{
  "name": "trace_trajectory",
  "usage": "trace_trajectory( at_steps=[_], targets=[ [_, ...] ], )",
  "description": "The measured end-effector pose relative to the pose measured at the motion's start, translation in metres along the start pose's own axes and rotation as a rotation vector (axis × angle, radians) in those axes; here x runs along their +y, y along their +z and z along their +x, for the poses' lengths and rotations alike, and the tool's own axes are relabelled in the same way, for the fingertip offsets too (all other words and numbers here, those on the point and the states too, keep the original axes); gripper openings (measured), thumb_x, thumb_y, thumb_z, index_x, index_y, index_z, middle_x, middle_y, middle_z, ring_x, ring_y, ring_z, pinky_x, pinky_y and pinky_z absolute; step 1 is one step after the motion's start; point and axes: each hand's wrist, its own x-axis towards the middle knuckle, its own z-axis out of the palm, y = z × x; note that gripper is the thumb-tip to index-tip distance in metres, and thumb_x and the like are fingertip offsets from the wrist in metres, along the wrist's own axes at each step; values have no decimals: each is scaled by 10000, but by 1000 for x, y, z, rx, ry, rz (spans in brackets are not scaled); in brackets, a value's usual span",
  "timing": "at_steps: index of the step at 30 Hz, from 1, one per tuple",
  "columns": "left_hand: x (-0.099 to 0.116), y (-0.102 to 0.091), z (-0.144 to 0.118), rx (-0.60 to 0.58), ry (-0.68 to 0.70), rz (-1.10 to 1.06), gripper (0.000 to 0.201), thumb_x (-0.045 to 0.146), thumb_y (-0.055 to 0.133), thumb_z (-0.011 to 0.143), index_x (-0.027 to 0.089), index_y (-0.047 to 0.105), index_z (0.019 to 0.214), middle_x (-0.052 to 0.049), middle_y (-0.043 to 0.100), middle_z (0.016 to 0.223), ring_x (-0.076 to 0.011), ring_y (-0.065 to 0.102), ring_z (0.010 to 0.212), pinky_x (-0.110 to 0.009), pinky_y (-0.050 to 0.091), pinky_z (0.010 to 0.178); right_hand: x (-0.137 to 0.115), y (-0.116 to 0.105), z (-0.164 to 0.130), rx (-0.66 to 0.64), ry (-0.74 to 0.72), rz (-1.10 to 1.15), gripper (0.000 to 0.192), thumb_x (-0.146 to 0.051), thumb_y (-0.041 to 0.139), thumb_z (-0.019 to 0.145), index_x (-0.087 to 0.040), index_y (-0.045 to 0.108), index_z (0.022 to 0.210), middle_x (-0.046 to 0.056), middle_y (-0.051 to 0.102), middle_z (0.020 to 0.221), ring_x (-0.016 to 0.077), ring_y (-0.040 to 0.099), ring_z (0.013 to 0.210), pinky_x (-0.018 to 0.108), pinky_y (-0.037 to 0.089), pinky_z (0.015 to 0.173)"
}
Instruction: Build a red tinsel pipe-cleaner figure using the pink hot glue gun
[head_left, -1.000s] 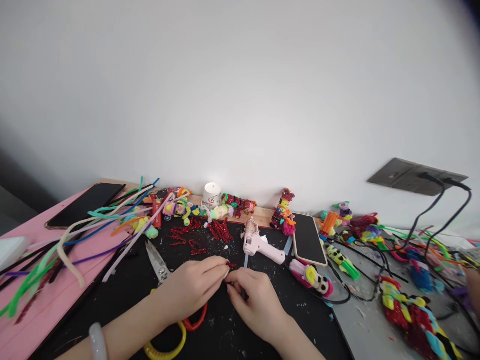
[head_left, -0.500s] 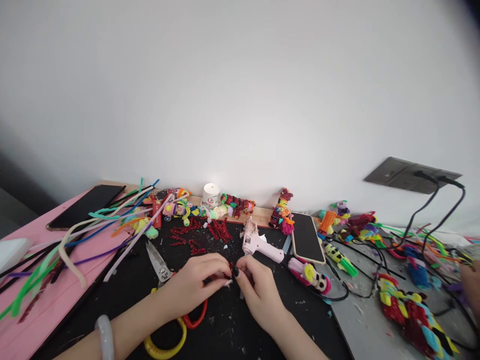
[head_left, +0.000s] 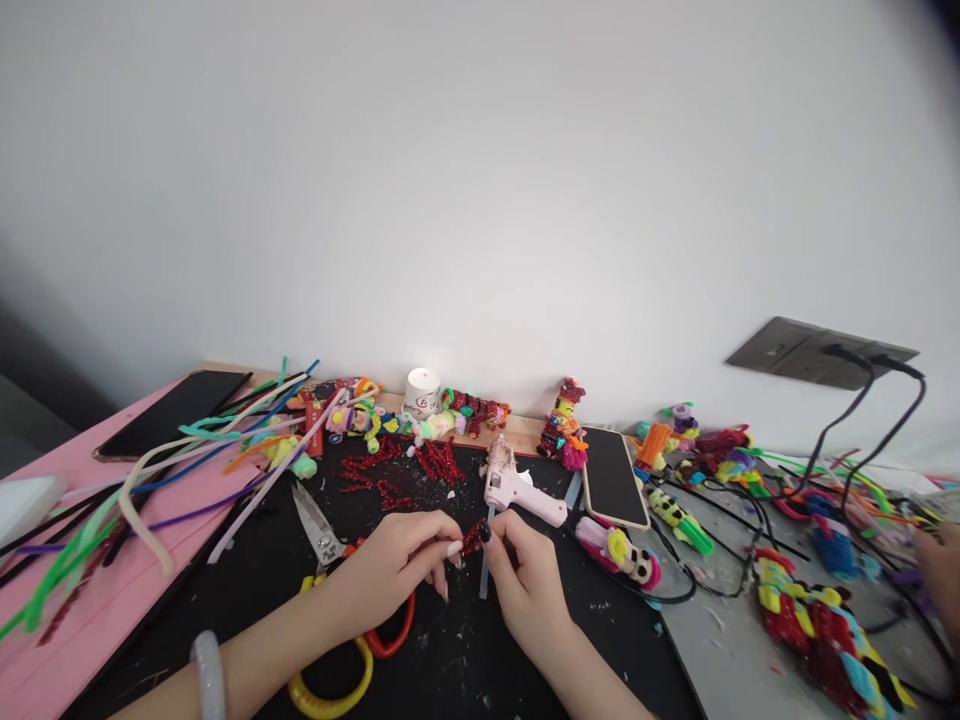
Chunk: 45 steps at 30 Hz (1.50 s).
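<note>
Between my two hands is a short piece of red glitter pipe cleaner (head_left: 472, 540), partly hidden by the fingers. My right hand (head_left: 523, 570) pinches its right end between thumb and forefinger. At the left end, the fingertips of my left hand (head_left: 409, 555) are closed against the piece, their exact grip partly hidden. Under the left wrist lie scissors (head_left: 330, 700) with yellow and red handles. Just beyond my hands is a pale pink glue gun (head_left: 517, 490), lying on its side on the black mat (head_left: 442, 660). More red glitter pipe cleaner pieces (head_left: 439, 460) lie behind the left hand.
Loose coloured pipe cleaners (head_left: 142, 490) and a dark phone (head_left: 172, 410) lie at left. A paper cup (head_left: 422, 392) and pipe-cleaner dolls (head_left: 564, 425) line the wall. Right are another phone (head_left: 615, 475), more dolls (head_left: 817, 625), cables, a wall socket (head_left: 817, 350) and another person's hand (head_left: 941, 565).
My hands have drawn slightly apart, so the red pipe cleaner piece between them shows more. The left fingers have shifted and a clear strip below the hands is more visible.
</note>
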Motion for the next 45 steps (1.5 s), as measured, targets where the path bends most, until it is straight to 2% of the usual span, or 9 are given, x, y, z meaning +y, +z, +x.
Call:
trace_trajectory(
  at_steps=[4, 9, 14, 27, 33, 37, 41, 43, 45],
  targets=[
    [1, 0, 0, 30, -11, -30, 188, 213, 404, 907, 160, 541, 790, 13, 598, 701, -116, 633, 578, -211, 488, 606, 0, 0, -1, -11, -5, -11, 230, -226, 408, 893, -180, 472, 677, -40, 412, 578, 103, 375, 518, 218, 283, 487],
    [0, -1, 0, 102, -13, -13, 214, 237, 408, 916, 162, 537, 763, 23, 585, 639, -122, 619, 572, -226, 481, 617, 0, 1, 0, -31, -29, -23, 189, -191, 417, 873, -183, 461, 689, -43, 411, 575, 102, 381, 513, 217, 283, 491],
    [-2, 0, 0, 149, -39, -109, 220, 275, 409, 919, 159, 534, 781, 16, 578, 687, -121, 617, 566, -233, 491, 593, -1, 1, 0, -75, -53, -58, 185, -171, 417, 860, -185, 463, 681, -37, 432, 568, 110, 403, 520, 224, 300, 501],
    [-8, 1, 2, 25, -87, -237, 219, 295, 397, 919, 152, 548, 850, -4, 618, 739, -132, 637, 620, -240, 505, 603, 2, -1, 3, -13, 16, -26, 222, -203, 402, 897, -183, 460, 684, -41, 410, 581, 104, 378, 525, 219, 297, 493],
    [-6, 0, 2, 50, -67, -194, 253, 301, 395, 921, 153, 557, 795, 11, 598, 645, -132, 625, 594, -236, 500, 599, 2, -1, 2, -6, -30, -53, 200, -169, 423, 882, -178, 510, 702, -35, 455, 587, 108, 419, 529, 217, 319, 498],
    [-4, -3, 3, 96, -46, -133, 249, 301, 404, 915, 155, 571, 801, 4, 609, 655, -130, 616, 592, -234, 492, 608, 6, -5, 5, -16, -41, -40, 160, -192, 421, 893, -175, 574, 849, -10, 547, 652, 122, 483, 555, 221, 367, 515],
    [-3, -10, 5, 187, -49, -102, 234, 293, 415, 904, 160, 566, 785, 7, 611, 660, -128, 612, 580, -234, 485, 606, 19, -14, 13, 139, -5, -119, 178, -195, 413, 884, -172, 547, 999, 44, 612, 802, 166, 547, 660, 269, 437, 605],
    [-4, -13, 6, 222, -51, -96, 225, 298, 420, 900, 162, 558, 786, 5, 612, 673, -127, 611, 577, -240, 491, 607, 28, -19, 18, 249, -4, -279, 236, -151, 447, 826, -158, 522, 1049, 85, 609, 919, 224, 553, 826, 345, 446, 736],
    [-5, -15, 7, 250, -57, -89, 226, 305, 419, 900, 163, 550, 782, -1, 610, 690, -130, 611, 581, -247, 498, 608, 35, -24, 23, 274, -7, -419, 333, -101, 464, 756, -144, 511, 1083, 121, 589, 1053, 278, 512, 985, 421, 402, 857]
  ],
)
